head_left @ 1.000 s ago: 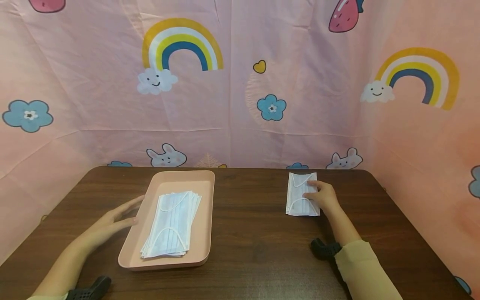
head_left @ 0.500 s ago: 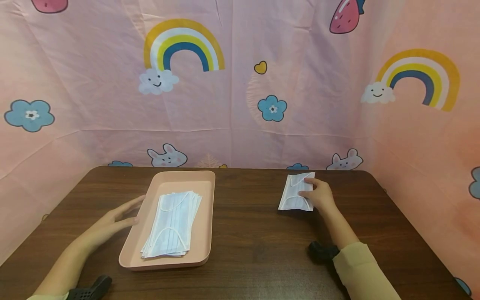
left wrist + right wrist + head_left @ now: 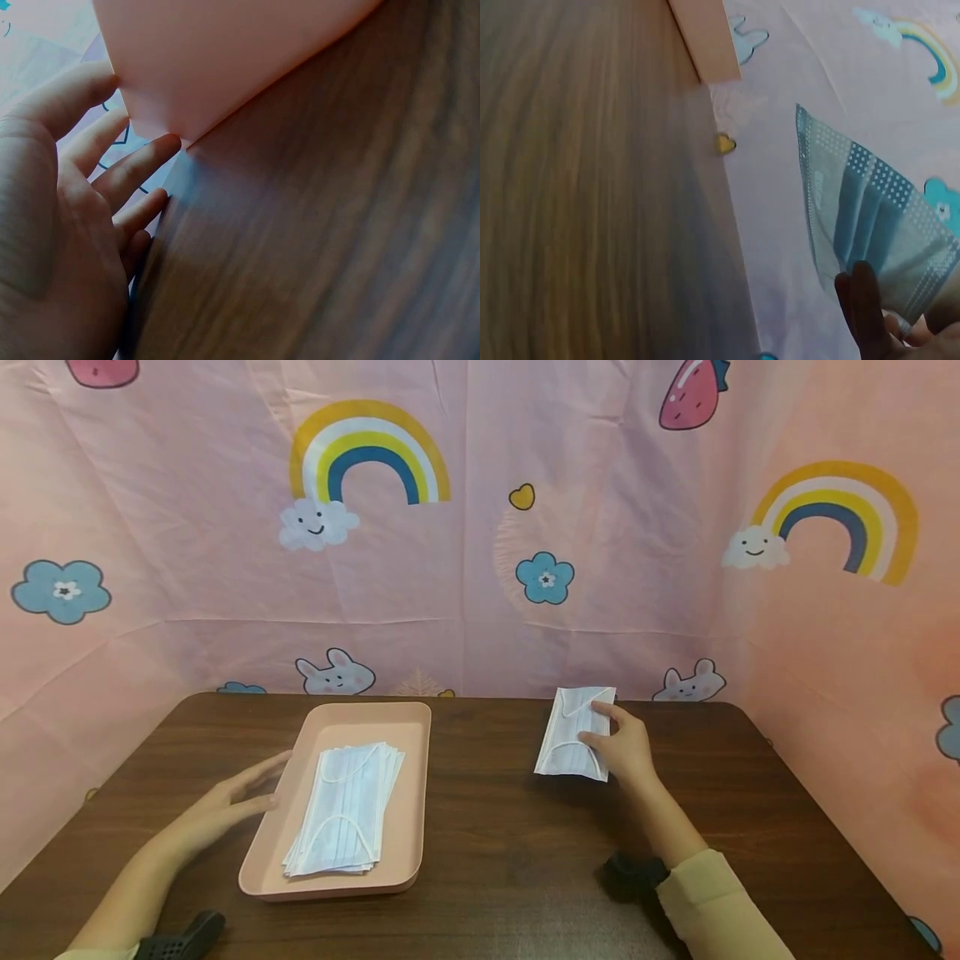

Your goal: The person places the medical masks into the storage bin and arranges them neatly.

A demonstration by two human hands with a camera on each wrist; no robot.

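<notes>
A pleated face mask with white ear loops is pinched along its right edge by my right hand. It is off the table, near the back. In the right wrist view the mask's blue dotted underside shows, with my fingers beneath it. To the left, a pink tray holds a fanned stack of similar masks. My left hand rests against the tray's left side, thumb and fingers spread. In the left wrist view the fingertips touch the tray's wall.
The dark wooden table runs between the tray and my right hand. A pink cloth backdrop printed with rainbows and flowers stands behind and on both sides. Black straps with a dark device sit on both wrists.
My right hand has lifted the face mask off the table and carried it leftward. The left hand and the tray stay in place.
</notes>
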